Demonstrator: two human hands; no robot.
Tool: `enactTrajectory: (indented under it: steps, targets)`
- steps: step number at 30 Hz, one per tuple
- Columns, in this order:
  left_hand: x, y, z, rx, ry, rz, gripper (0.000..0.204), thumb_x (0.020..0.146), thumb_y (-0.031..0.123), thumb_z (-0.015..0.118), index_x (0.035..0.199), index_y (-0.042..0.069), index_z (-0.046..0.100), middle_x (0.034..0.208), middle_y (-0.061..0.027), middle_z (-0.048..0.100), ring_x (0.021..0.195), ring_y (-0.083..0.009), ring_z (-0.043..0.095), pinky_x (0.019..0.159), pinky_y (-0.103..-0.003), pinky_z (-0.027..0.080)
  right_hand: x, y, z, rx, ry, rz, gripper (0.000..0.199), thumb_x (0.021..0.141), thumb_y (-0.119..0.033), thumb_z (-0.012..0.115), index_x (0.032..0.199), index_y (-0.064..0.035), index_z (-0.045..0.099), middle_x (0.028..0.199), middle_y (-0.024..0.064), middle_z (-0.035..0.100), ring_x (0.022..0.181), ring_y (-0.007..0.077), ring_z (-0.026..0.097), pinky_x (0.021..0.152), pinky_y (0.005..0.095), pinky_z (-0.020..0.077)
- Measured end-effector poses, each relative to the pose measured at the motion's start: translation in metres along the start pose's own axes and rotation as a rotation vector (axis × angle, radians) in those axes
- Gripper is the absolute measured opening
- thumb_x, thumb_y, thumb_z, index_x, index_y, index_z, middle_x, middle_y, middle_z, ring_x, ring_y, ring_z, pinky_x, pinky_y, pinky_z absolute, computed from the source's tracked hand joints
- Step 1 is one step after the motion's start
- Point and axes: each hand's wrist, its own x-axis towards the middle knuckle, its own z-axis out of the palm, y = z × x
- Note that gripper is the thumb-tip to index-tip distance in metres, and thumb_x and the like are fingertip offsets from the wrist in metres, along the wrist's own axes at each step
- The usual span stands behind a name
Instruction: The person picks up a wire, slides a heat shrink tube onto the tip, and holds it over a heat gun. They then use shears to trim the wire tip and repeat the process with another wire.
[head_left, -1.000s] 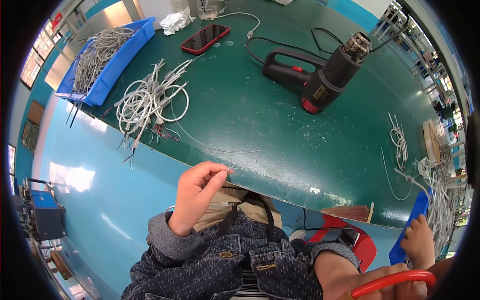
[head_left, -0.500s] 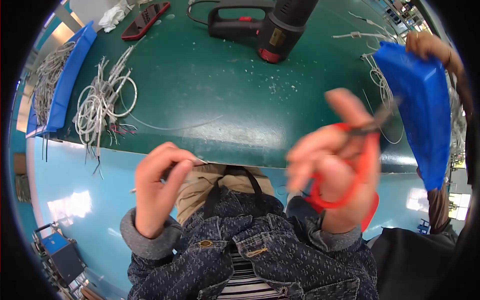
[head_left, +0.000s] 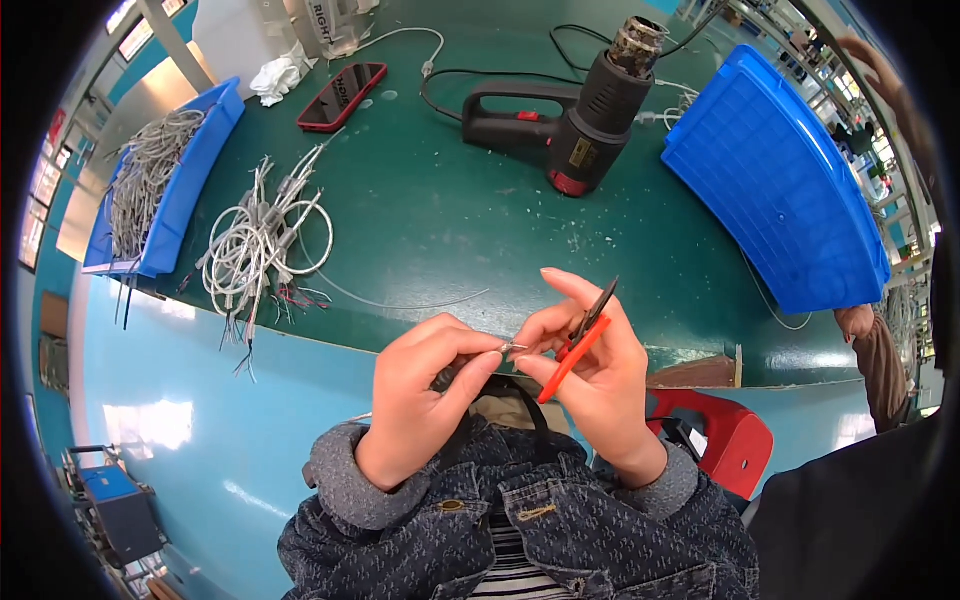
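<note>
Above the table's front edge, my left hand [head_left: 425, 385] pinches the end of a thin grey cable [head_left: 512, 346] between thumb and forefinger. The rest of that cable is mostly hidden by the hand. My right hand [head_left: 610, 385] has a pair of red-handled scissors [head_left: 574, 362] tucked in it, dark blades pointing up and away. Its thumb and forefinger close in at the cable's tip; whether they touch it I cannot tell. Left of my hands, a looped bundle of grey-white cables [head_left: 262, 255] lies on the green table [head_left: 420, 230], stripped ends hanging over the edge.
A black heat gun [head_left: 590, 130] stands at the back, beside a red phone [head_left: 343, 97] and crumpled tissue [head_left: 280, 76]. At left, a blue tray [head_left: 180, 195] holds many cables. Another person's hand [head_left: 853, 322] grips a tilted blue bin [head_left: 775, 180]. Below sits a red stool [head_left: 740, 440].
My hands have come together, the right one moving left with the scissors to the cable end. The other person's blue bin has turned, its broad face now showing. The whole view has shifted.
</note>
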Motion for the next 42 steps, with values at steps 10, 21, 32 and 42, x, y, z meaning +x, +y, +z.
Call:
enactTrajectory:
  steps: [10,21,32,42]
  targets:
    - [-0.005,0.003,0.001,-0.069,0.032,-0.041,0.01,0.08,-0.004,0.062,0.09,-0.004,0.063,0.077,-0.0066,0.057,0.068,-0.0113,0.053,0.058,-0.022,0.041,0.003,-0.003,0.006,-0.068,0.051,-0.047,0.058,0.077,0.011,0.062,0.13,-0.0005,0.04,0.084,0.0096,0.059,0.076,0.0123,0.057,0.064,0.0226,0.0458]
    - [-0.008,-0.001,0.003,-0.001,0.037,-0.02,0.007,0.082,-0.001,0.06,0.088,-0.004,0.062,0.072,-0.0056,0.055,0.063,-0.0106,0.05,0.055,-0.023,0.038,0.001,0.0,0.011,-0.085,0.091,-0.064,0.052,0.079,0.01,0.061,0.126,-0.0009,0.043,0.082,0.008,0.058,0.073,0.011,0.055,0.064,0.0226,0.0441]
    - [-0.005,-0.011,0.006,-0.006,-0.014,0.03,0.012,0.089,0.009,0.055,0.085,-0.001,0.06,0.064,-0.0046,0.048,0.055,-0.014,0.044,0.05,-0.026,0.035,0.004,0.005,0.008,-0.369,0.06,-0.299,0.047,0.079,0.011,0.059,0.123,-0.0027,0.05,0.084,0.0091,0.061,0.074,0.0143,0.058,0.065,0.0253,0.0463]
    - [-0.006,-0.01,0.003,-0.978,-0.085,-0.424,0.03,0.098,0.028,0.044,0.079,0.005,0.044,0.064,0.0033,0.03,0.058,-0.0086,0.031,0.05,-0.023,0.029,0.002,0.001,0.004,-0.152,0.162,-0.142,0.043,0.08,0.009,0.06,0.121,0.0007,0.052,0.089,0.0091,0.066,0.075,0.0117,0.06,0.067,0.025,0.0485]
